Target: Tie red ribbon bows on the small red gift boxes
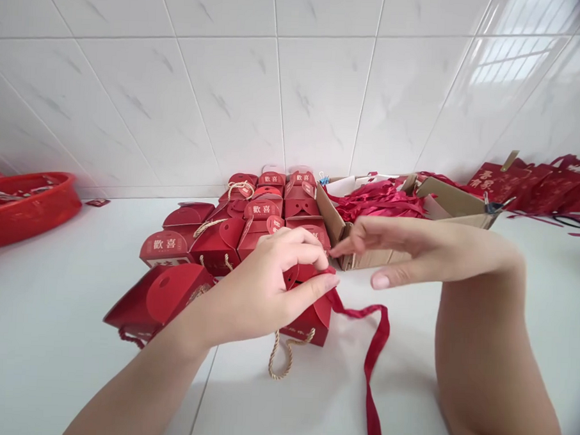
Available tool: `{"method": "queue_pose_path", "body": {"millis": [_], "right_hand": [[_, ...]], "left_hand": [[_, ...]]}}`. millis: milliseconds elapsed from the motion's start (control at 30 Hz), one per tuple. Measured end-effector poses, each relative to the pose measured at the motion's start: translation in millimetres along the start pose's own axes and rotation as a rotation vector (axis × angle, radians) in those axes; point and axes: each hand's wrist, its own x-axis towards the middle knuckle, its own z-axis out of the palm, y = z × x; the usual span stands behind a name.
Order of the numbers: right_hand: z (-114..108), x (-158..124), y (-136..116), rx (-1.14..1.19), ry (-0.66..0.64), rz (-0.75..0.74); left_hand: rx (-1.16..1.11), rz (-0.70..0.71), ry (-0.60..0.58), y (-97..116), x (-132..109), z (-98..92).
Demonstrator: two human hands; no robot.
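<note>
My left hand reaches over a red gift box and pinches a dark red ribbon between thumb and fingers. From that pinch the ribbon runs right, bends, and drops over the table's front edge. A twisted beige cord handle hangs in a loop from the box's near side. To the right, my right hand hovers above the table with thumb and fingers apart, holding nothing. Its fingertips point toward my left hand. Much of the box top is hidden under my left hand.
Several red gift boxes are packed together behind, and one more box lies left. A cardboard box holds a heap of red ribbons. A red basin stands far left; red bags and black scissors are far right.
</note>
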Motion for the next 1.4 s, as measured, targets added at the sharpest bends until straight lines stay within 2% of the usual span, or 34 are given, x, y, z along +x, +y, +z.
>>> {"method": "queue_pose_path", "body": {"millis": [100,200,300,400,500,600,767,967,1200,1400], "right_hand": [[10.4,12.0,0.1,0.044,-0.288,0.051],[14.3,21.4,0.3,0.041,-0.382,0.065],[13.1,23.3,-0.7,0.019,-0.380,0.041],[10.7,20.5,-2.7,-0.028,-0.394,0.054],[10.3,17.3,-4.6,-0.159,-0.406,0.176],[11.8,16.6,-4.6,-0.291,-0.402,0.326],[15.3,23.5,4.0,-0.316,-0.458,0.410],[24.9,31.9,16.1,-0.290,-0.451,0.462],[34.4,35.6,11.0,-0.310,-0.453,0.484],[39.1,37.7,8.6,-0.397,-0.467,0.458]], "left_hand": [[0.000,-0.036,-0.013,1.2,0.0,0.8],[0.003,-0.056,0.026,-0.7,0.4,0.2],[0.014,-0.076,0.027,-3.3,1.6,-1.2],[0.051,-0.106,-0.026,-3.1,2.1,-4.1],[0.167,-0.157,-0.103,-2.9,0.7,-8.9],[0.317,-0.232,-0.233,-7.5,-1.3,-11.6],[0.386,-0.313,-0.349,-16.6,0.9,-4.4],[0.377,-0.332,-0.372,-16.9,6.0,1.6],[0.348,-0.264,-0.330,-21.5,6.9,3.9],[0.328,-0.274,-0.301,-24.9,9.7,9.8]]}}
